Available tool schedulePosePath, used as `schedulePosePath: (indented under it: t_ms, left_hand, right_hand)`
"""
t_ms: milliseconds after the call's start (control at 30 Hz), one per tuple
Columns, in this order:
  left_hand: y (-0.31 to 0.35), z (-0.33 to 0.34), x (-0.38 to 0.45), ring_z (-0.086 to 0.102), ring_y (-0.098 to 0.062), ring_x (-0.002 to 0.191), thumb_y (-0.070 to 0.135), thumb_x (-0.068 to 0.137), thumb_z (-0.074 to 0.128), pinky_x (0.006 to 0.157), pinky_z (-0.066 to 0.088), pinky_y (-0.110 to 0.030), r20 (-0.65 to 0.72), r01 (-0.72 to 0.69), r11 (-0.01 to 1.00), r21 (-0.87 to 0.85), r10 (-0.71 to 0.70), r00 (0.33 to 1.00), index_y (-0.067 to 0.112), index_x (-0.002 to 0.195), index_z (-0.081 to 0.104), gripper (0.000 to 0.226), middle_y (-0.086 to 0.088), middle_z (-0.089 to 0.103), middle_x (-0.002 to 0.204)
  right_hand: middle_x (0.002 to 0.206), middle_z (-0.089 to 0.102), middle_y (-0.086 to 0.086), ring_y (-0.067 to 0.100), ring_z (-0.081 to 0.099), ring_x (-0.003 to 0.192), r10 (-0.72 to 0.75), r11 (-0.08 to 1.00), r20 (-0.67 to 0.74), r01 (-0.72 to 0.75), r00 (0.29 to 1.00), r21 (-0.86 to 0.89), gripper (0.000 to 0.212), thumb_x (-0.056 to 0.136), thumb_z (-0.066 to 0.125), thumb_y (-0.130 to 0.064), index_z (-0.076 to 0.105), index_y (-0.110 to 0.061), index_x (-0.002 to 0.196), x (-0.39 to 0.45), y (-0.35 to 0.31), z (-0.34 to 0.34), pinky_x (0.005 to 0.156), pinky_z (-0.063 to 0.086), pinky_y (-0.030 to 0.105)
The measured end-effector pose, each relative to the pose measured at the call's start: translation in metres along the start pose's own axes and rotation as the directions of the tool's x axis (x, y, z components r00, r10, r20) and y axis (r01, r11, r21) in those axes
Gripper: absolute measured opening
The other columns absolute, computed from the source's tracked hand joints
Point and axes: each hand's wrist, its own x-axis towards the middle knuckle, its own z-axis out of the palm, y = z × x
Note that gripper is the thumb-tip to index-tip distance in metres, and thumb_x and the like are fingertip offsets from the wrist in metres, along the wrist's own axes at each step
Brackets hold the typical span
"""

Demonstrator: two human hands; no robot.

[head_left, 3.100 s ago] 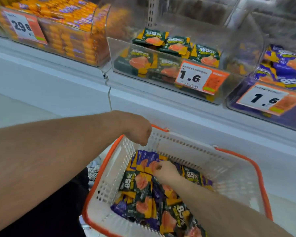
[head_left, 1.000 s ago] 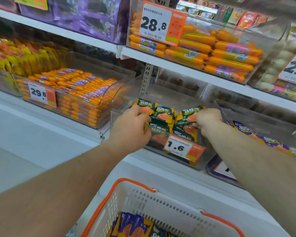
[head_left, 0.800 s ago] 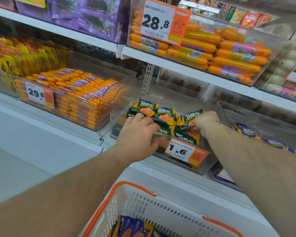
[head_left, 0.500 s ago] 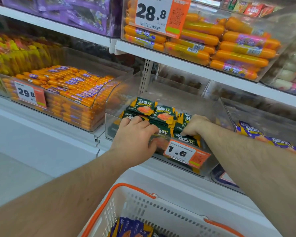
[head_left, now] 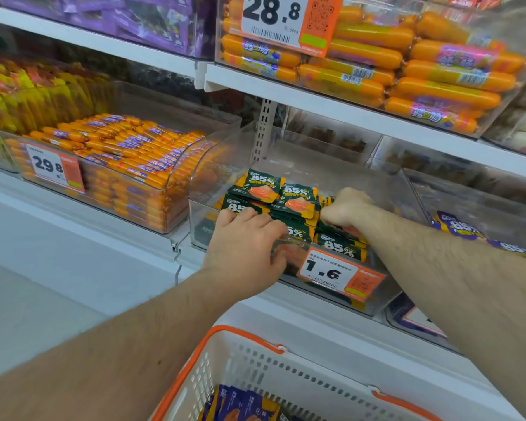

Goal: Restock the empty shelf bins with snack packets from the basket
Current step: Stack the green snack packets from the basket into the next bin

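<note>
The white shelf point(head_left: 331, 107) runs across the upper half of the view, and the clear bin point(head_left: 225, 177) in the middle, marked by a 1.6 price tag point(head_left: 340, 273) on its front wall, serves as the landmark. Left of this bin stands another clear bin of small orange sausages point(head_left: 119, 150) with a 29.8 tag. Above it, on the shelf, lies a bin of large orange sausages point(head_left: 422, 71) behind a 28.8 tag. Right of it, a further bin holds purple packets point(head_left: 456, 229). Below and in front of the landmark bin sits the white basket point(head_left: 286, 381) with its orange rim, and more purple packets point(head_left: 240, 405) show at its bottom edge.

Inside the landmark bin, green snack packets point(head_left: 298, 202) printed "85%" are stacked in rows towards its front, two of them lying on top at the back of the stack.

Both bare forearms reach up from below into this bin. The left hand point(head_left: 246, 244) lies over the bin's front wall near its left end, fingers curled down onto the green packets there, pressing the front row; its grip looks narrow, closed on the packets. The right hand point(head_left: 345, 209) sits deeper in the bin, right of the stack's middle, knuckles up and fingers curled tight around packets point(head_left: 351, 230) beneath it, an orange-printed edge showing under the palm.
</note>
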Motion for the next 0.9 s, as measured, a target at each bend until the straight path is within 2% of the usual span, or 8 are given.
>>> schedulePosePath:
  t_ms: [67, 133, 200, 300, 433, 567, 800, 900]
  left_hand:
    - [0.001, -0.001, 0.000, 0.059, -0.020, 0.077, 0.042, 0.074, 0.045, 0.070, 0.023, -0.035, 0.006, 0.006, 1.000, 0.000, -0.006, 1.000, 0.026, 0.086, 0.070, 0.031, 0.010, 0.066, 0.077]
    - [0.001, -0.001, 0.000, 0.059, -0.019, 0.077, 0.042, 0.073, 0.043, 0.069, 0.022, -0.035, 0.014, 0.013, 1.000, 0.002, -0.013, 1.000, 0.027, 0.085, 0.069, 0.032, 0.010, 0.065, 0.076]
    - [0.001, -0.001, 0.001, 0.059, -0.019, 0.077, 0.041, 0.073, 0.047, 0.070, 0.022, -0.035, 0.023, 0.022, 1.000, 0.005, -0.022, 0.999, 0.027, 0.084, 0.069, 0.029, 0.011, 0.065, 0.076]
    - [0.001, 0.000, 0.001, 0.059, -0.019, 0.078, 0.040, 0.071, 0.055, 0.072, 0.026, -0.035, 0.023, 0.023, 1.000, 0.004, -0.023, 0.999, 0.027, 0.085, 0.069, 0.024, 0.010, 0.065, 0.077]
    - [0.000, -0.001, 0.001, 0.059, -0.019, 0.078, 0.038, 0.070, 0.058, 0.071, 0.030, -0.035, 0.027, 0.020, 1.000, -0.004, -0.020, 0.999, 0.027, 0.087, 0.069, 0.024, 0.010, 0.065, 0.077]
    - [0.000, -0.001, 0.001, 0.058, -0.018, 0.077, 0.038, 0.070, 0.058, 0.070, 0.025, -0.034, 0.024, 0.011, 1.000, -0.001, -0.011, 1.000, 0.027, 0.087, 0.069, 0.024, 0.011, 0.065, 0.077]
    - [-0.001, -0.003, 0.000, 0.058, -0.019, 0.078, 0.037, 0.070, 0.058, 0.071, 0.026, -0.035, 0.043, 0.010, 1.000, -0.021, -0.009, 0.999, 0.026, 0.090, 0.069, 0.026, 0.009, 0.065, 0.078]
    - [-0.001, -0.004, -0.001, 0.059, -0.020, 0.078, 0.037, 0.070, 0.057, 0.071, 0.031, -0.035, 0.059, 0.010, 1.000, -0.020, -0.009, 0.998, 0.025, 0.091, 0.070, 0.027, 0.009, 0.066, 0.079]
  right_hand:
    - [0.117, 0.064, 0.006, 0.025, 0.061, 0.103, -0.143, 0.990, -0.064, 0.142, 0.988, -0.025, 0.050, 0.078, 0.065, -0.037, 0.059, -0.018, 0.124, 0.003, -0.010, 0.004, 0.081, 0.054, 0.033]
    - [0.145, 0.048, 0.004, 0.027, 0.047, 0.130, -0.287, 0.956, -0.031, 0.285, 0.957, -0.063, 0.075, 0.080, 0.066, -0.054, 0.042, -0.022, 0.144, 0.006, -0.022, 0.009, 0.104, 0.043, 0.038]
    - [0.156, 0.033, 0.003, 0.026, 0.033, 0.141, -0.379, 0.917, 0.013, 0.378, 0.925, -0.126, 0.088, 0.080, 0.060, -0.067, 0.032, -0.022, 0.150, 0.012, -0.033, 0.014, 0.113, 0.030, 0.040]
    - [0.160, 0.024, 0.003, 0.025, 0.025, 0.145, -0.386, 0.909, 0.086, 0.395, 0.918, -0.131, 0.092, 0.082, 0.051, -0.073, 0.022, -0.023, 0.153, 0.024, -0.044, 0.017, 0.118, 0.020, 0.044]
    - [0.153, 0.036, 0.007, 0.028, 0.041, 0.134, -0.337, 0.912, 0.194, 0.371, 0.921, -0.175, 0.080, 0.090, 0.041, -0.069, 0.028, -0.019, 0.151, 0.027, -0.044, 0.021, 0.105, 0.038, 0.038]
    - [0.141, 0.048, 0.010, 0.027, 0.052, 0.117, -0.361, 0.891, 0.161, 0.391, 0.919, -0.232, 0.069, 0.094, 0.041, -0.062, 0.041, -0.011, 0.141, 0.026, -0.041, 0.027, 0.083, 0.043, 0.033]
    - [0.146, 0.044, 0.010, 0.026, 0.050, 0.122, -0.304, 0.905, 0.162, 0.338, 0.939, -0.258, 0.063, 0.098, 0.041, -0.052, 0.037, -0.009, 0.146, 0.023, -0.044, 0.025, 0.082, 0.040, 0.028]
    - [0.150, 0.040, 0.010, 0.026, 0.047, 0.127, -0.277, 0.919, 0.164, 0.311, 0.947, -0.244, 0.065, 0.099, 0.040, -0.050, 0.032, -0.010, 0.149, 0.019, -0.045, 0.023, 0.087, 0.040, 0.029]
